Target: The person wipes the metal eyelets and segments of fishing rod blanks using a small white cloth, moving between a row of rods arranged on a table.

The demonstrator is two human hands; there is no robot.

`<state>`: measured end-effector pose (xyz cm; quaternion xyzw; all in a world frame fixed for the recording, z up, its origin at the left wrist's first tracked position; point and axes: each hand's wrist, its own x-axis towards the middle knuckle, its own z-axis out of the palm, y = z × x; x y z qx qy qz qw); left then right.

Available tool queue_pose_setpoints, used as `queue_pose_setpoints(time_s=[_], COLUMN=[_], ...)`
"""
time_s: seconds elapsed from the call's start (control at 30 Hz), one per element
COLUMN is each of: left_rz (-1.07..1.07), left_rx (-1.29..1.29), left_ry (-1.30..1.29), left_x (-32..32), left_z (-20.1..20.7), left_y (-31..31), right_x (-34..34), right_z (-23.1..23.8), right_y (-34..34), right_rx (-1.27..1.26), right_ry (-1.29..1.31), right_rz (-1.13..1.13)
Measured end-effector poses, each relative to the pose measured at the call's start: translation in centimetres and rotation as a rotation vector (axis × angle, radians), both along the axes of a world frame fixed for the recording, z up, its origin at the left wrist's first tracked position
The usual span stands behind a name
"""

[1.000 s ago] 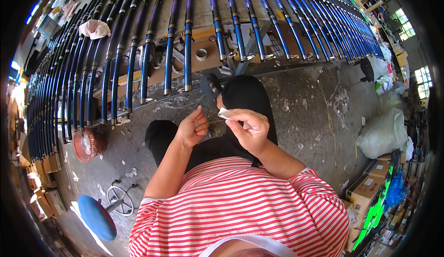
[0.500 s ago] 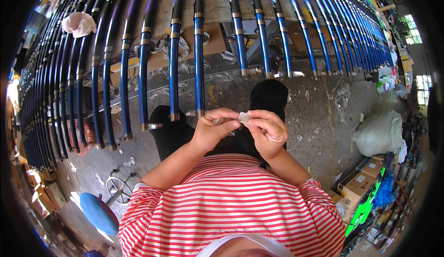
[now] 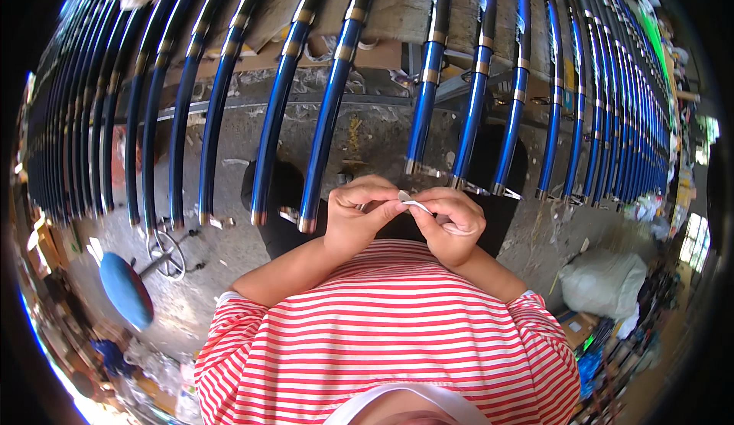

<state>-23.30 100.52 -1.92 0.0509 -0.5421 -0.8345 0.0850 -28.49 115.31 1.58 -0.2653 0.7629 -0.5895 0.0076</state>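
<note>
White slip [image 3: 418, 206] between hands [image 3: 353, 209] [image 3: 453, 222], bulging sack [image 3: 602, 283] rightward

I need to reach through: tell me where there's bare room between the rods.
Widest gap: between the blue rod ending left of the small white piece and the next rod, ending above it. Crowded: bunched rods far left and right.

White slip [image 3: 416, 206] in left hand [image 3: 356, 209] and right hand [image 3: 453, 226]

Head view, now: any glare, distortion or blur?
Head view: fisheye bends the rods, corners black; head view: highlights streak the rods, right-side window washed out; head view: white slip too small to judge focus.
</note>
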Motion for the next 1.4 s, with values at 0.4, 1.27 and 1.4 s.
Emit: queue_pose_setpoints(time_s=[0.4,1.27,1.4], left_rz=[0.364,0.074,-0.038], left_rx=[-0.101,0.703,0.615], left_ry=[0.247,-0.07,-0.144], left_x=[4.6,-8.9,-10.1], left_z=[2.1,4.2,4.8], left_y=[9.4,0.1,-0.2], right_x=[0.4,-3.1,-4.0], right_z=[3.4,5.3,4.2], right_y=[7.2,6.5,5.0], right_rx=[-0.037,-0.138,-0.169], right_ry=[0.155,0.263,0.239], right_rz=[0.433,0.468,0.49])
